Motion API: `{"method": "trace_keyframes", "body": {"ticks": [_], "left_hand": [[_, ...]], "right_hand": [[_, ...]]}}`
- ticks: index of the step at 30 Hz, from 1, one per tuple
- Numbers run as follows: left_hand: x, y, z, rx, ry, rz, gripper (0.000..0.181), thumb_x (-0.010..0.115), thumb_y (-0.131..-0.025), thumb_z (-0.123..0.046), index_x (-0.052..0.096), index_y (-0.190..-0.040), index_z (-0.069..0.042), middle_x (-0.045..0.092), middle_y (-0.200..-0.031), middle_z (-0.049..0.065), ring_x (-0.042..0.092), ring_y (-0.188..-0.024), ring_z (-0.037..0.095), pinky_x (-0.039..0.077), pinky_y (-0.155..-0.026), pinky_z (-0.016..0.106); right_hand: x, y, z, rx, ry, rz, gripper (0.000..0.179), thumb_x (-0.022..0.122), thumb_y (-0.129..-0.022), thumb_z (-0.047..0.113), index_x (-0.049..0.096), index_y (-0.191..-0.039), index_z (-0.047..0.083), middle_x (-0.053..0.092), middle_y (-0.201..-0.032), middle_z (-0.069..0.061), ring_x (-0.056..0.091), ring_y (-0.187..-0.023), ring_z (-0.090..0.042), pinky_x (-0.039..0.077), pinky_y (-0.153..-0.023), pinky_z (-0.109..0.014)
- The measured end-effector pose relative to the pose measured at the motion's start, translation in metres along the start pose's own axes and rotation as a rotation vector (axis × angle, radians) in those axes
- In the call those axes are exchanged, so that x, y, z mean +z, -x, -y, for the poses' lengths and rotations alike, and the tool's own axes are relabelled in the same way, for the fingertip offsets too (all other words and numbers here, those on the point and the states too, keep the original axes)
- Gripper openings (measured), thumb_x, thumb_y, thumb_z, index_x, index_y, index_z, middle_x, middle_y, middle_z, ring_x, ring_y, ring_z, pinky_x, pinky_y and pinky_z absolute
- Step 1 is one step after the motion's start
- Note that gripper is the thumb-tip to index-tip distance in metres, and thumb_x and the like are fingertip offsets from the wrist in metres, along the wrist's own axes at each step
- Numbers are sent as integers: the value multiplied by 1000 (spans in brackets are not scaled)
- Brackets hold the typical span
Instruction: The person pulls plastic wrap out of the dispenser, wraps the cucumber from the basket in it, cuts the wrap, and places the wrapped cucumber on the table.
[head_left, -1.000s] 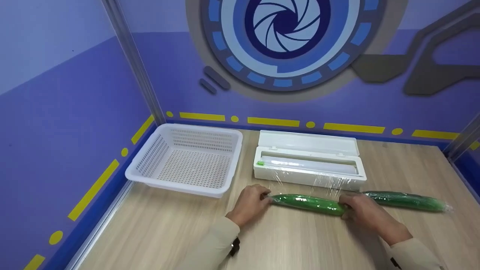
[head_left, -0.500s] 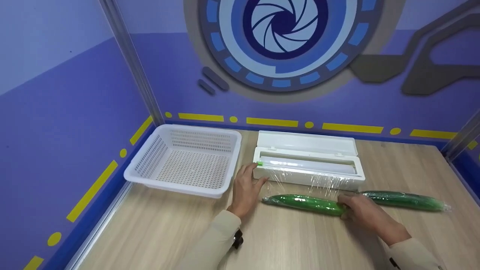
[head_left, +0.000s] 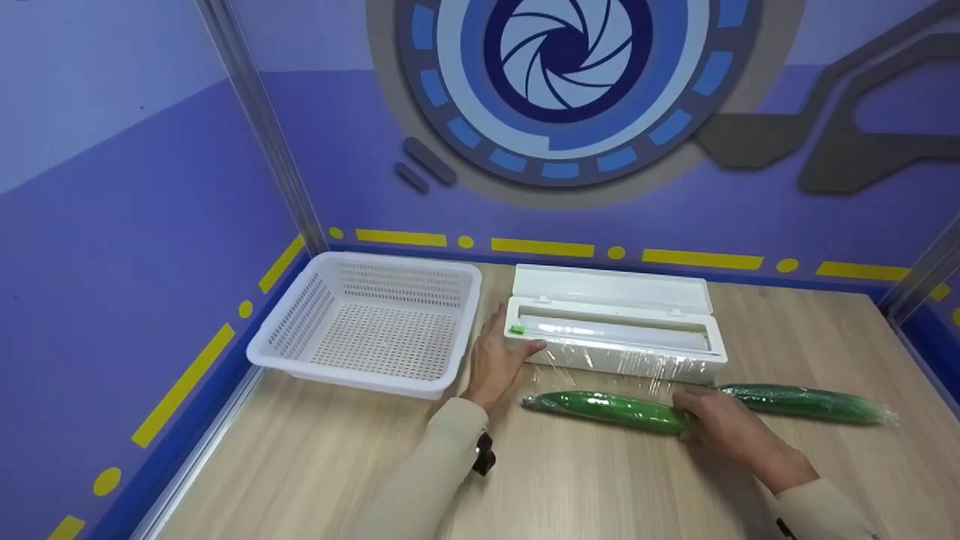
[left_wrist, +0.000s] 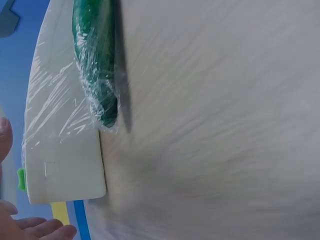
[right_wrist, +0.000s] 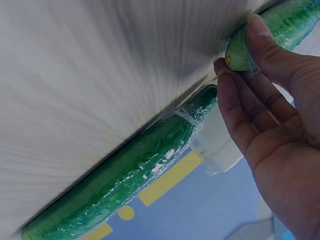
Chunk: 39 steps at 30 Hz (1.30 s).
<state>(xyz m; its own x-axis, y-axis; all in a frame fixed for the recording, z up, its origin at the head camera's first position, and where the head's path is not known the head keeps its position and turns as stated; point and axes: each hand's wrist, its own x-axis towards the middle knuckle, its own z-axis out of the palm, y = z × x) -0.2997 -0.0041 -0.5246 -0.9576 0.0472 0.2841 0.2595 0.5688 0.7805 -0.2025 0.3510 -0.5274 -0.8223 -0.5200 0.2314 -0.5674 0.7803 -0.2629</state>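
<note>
A green cucumber (head_left: 611, 409) in cling film lies before a white cling film box (head_left: 615, 358); the film (head_left: 555, 375) still runs between them. My right hand (head_left: 731, 427) pinches the cucumber's right end, thumb on one side and fingertips on the other in the right wrist view. At the box's left end is my left hand (head_left: 496, 367), its thumb across the front corner and its fingers fairly straight along the side. In the left wrist view these fingers (left_wrist: 45, 229) show beside the box end; whether they touch it I cannot tell. Inside the box sits a film roll (head_left: 611, 332).
A second wrapped cucumber (head_left: 814, 403) lies to the right, just beyond my right hand. The white perforated basket (head_left: 457, 360) stands left of the box. A green slider (head_left: 517, 329) sits at the box's left rim, and its lid (head_left: 611, 289) is raised behind.
My left hand has let go of the cucumber's left end and moved up to the box's left end. My right hand stays on the cucumber's right end.
</note>
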Motion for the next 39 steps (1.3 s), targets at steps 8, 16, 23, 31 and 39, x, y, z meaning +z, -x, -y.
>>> {"method": "trace_keyframes", "body": {"ticks": [8, 16, 23, 31, 39], "left_hand": [[3, -9, 12, 36, -56, 15, 89, 89, -85, -40, 51, -154, 2, 63, -141, 24, 64, -128, 35, 50, -107, 44], [0, -11, 19, 83, -140, 16, 80, 85, -85, -44, 58, -151, -7, 75, -88, 19, 58, -66, 17, 51, -61, 40], [-4, -14, 22, 87, -209, 62, 82, 80, -89, -49, 51, -159, -18, 44, -48, -6, 30, -48, 8, 29, -47, 30], [-8, -14, 22, 86, -266, 58, 79, 78, -86, -55, 57, -155, -21, 46, -45, -6, 32, -49, 9, 31, -48, 32], [-5, -14, 23, 68, -251, 72, 79, 79, -86, -53, 57, -155, -23, 42, -46, -10, 26, -46, 6, 28, -46, 29]], "right_hand": [[2, 1, 1, 10, -13, 3, 37, 94, -72, 7, 62, -88, 17, 57, -78, 13, 48, -69, -4, 46, -58, -34], [2, 2, 1, -11, 6, -27, 40, 94, -70, 7, 59, -87, 18, 55, -79, 13, 48, -69, -5, 46, -58, -35], [1, 1, 0, -16, 10, -32, 41, 94, -69, 7, 59, -87, 18, 57, -81, 12, 51, -71, -6, 48, -59, -36], [2, 3, 0, -33, 12, -64, 44, 95, -66, 6, 58, -86, 17, 55, -80, 11, 48, -70, -5, 45, -58, -35], [2, 5, -2, -13, -16, -53, 39, 94, -70, 8, 60, -87, 17, 57, -81, 12, 50, -70, -5, 48, -58, -34]]}}
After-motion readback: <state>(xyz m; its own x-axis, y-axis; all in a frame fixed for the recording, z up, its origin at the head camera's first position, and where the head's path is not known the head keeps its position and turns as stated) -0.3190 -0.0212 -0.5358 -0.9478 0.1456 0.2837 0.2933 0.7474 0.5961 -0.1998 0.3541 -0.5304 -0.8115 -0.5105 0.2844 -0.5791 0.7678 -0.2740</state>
